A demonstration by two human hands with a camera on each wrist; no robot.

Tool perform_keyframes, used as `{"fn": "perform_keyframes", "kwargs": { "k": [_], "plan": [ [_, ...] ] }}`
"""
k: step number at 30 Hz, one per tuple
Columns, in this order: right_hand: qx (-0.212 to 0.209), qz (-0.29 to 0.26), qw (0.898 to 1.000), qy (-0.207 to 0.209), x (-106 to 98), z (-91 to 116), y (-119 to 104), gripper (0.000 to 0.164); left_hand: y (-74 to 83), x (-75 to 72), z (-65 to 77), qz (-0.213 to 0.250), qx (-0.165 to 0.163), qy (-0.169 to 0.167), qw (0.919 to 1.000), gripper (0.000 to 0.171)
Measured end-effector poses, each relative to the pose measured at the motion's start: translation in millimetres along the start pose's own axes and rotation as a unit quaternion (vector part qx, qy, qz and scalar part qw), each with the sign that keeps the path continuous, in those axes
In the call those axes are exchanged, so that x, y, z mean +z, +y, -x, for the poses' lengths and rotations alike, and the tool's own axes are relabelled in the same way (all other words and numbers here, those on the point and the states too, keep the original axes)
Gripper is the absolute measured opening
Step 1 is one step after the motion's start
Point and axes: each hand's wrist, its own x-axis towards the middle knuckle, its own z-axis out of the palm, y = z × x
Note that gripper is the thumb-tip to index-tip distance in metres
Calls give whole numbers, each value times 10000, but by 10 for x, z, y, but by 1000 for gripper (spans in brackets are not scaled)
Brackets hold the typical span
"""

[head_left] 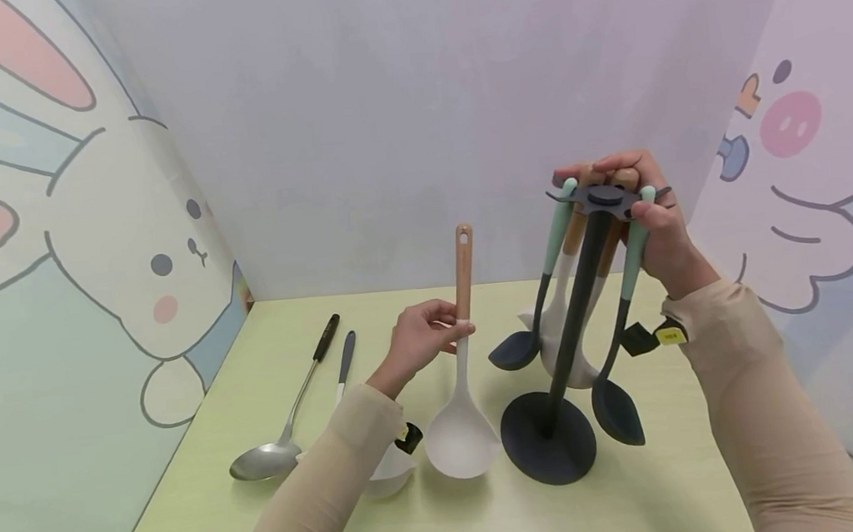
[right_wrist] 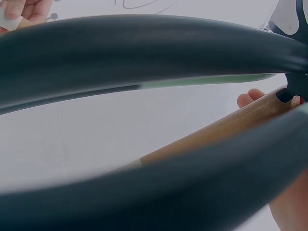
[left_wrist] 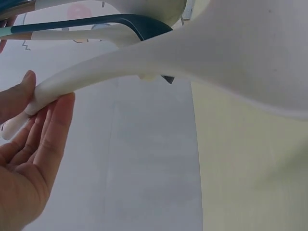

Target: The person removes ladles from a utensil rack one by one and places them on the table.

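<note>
In the head view my left hand pinches a white ladle between thumb and fingers, where its wooden handle meets the white shaft. The ladle hangs bowl down, left of a dark utensil stand with a round base. At the stand's top my right hand grips the hooked rack, thumb in front and fingers behind. Two dark ladles with mint handles, one left and one right, hang there. Behind the pole hang white utensils with wooden handles, partly hidden.
On the pale table at the left lies a steel ladle with a black handle. A grey-handled utensil and a white ladle bowl lie partly under my left forearm. Walls with cartoon animals stand behind and at both sides.
</note>
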Motion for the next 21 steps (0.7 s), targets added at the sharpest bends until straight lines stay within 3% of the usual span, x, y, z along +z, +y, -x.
{"fn": "perform_keyframes", "kwargs": {
  "k": [10,21],
  "plan": [
    [-15,182,9998,23,1,-1,-12,40,-131,-8,-34,105,-74,31,9999,24],
    [-27,3,10000,-12,-12,4,5,38,-269,-24,-57,115,-245,108,9996,22]
  ]
}}
